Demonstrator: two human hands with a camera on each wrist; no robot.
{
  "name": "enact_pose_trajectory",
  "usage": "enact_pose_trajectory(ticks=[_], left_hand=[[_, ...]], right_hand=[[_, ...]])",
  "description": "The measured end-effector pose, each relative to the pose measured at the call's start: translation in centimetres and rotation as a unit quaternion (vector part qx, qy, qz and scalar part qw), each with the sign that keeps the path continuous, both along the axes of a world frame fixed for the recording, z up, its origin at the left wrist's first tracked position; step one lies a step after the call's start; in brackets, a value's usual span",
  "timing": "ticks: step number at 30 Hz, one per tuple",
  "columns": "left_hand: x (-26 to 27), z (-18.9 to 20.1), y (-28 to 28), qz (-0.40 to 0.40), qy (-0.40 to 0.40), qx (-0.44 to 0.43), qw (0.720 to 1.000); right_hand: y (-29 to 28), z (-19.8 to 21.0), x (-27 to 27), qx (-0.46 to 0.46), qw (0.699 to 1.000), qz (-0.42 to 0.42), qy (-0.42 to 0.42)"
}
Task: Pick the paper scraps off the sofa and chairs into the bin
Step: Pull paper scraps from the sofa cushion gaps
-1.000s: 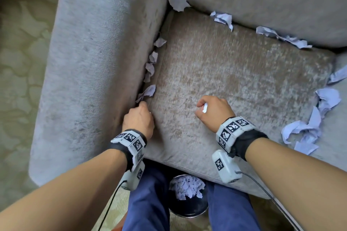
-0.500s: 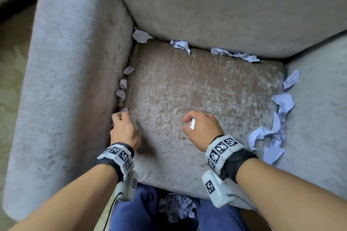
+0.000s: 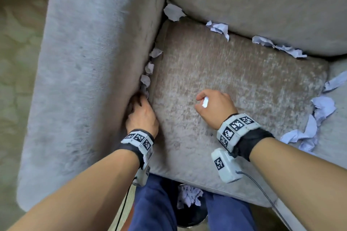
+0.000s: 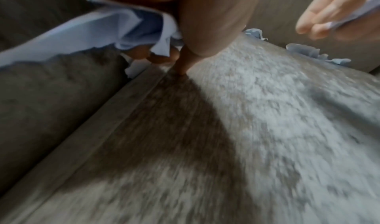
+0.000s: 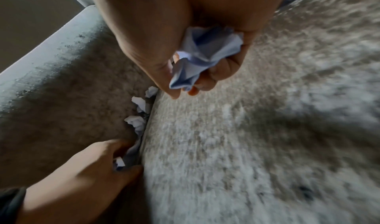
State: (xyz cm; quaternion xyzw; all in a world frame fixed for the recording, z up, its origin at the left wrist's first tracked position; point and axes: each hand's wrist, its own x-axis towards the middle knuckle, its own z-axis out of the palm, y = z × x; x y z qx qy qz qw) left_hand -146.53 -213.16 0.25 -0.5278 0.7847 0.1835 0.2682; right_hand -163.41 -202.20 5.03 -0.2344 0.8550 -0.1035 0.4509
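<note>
My left hand [image 3: 139,107] is at the crack between the seat cushion [image 3: 234,90] and the left armrest [image 3: 90,80], its fingers curled round a pale blue paper scrap [image 4: 107,30]. My right hand [image 3: 212,107] hovers over the middle of the cushion and grips a crumpled scrap [image 5: 203,55] in its fist. Several more scraps [image 3: 146,78] line the left crack just beyond my left hand. Others lie along the backrest [image 3: 277,46] and in a pile on the right side [image 3: 311,127]. The dark bin [image 3: 189,210] sits on the floor between my legs, with scraps in it.
The armchair's backrest [image 3: 262,2] rises behind the cushion. Patterned carpet [image 3: 18,62] lies left of the armrest. A cable [image 3: 262,191] trails from my right wrist device past the cushion's front edge.
My left hand has taken the nearest scrap from the left crack and reached a little further along it. My right hand still grips its scrap, in nearly the same place. The camera view shifted.
</note>
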Motion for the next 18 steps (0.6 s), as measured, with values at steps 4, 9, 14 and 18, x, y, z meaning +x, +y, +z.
enact_pose_trajectory(ticks=[4,9,14,18], left_hand=[[0.3,-1.0,-1.4,-0.006,0.046,0.006,0.999],[1.8,-2.1,-1.2,-0.012,0.073,0.031,0.997],[2.0,-2.5,-1.0,0.009,0.064,0.035,0.997],[1.9,-2.6,-1.3,0.06,0.112,0.018,0.992]], right_hand=[[-3.5,-0.5,0.4,0.002,1.0,0.015,0.01],[-6.7,-1.3,0.9,0.006,0.999,0.042,0.022],[-7.6,-2.2,1.8,0.005,0.998,0.052,0.018],[-7.4,-2.7,2.5,0.005,0.998,0.06,0.011]])
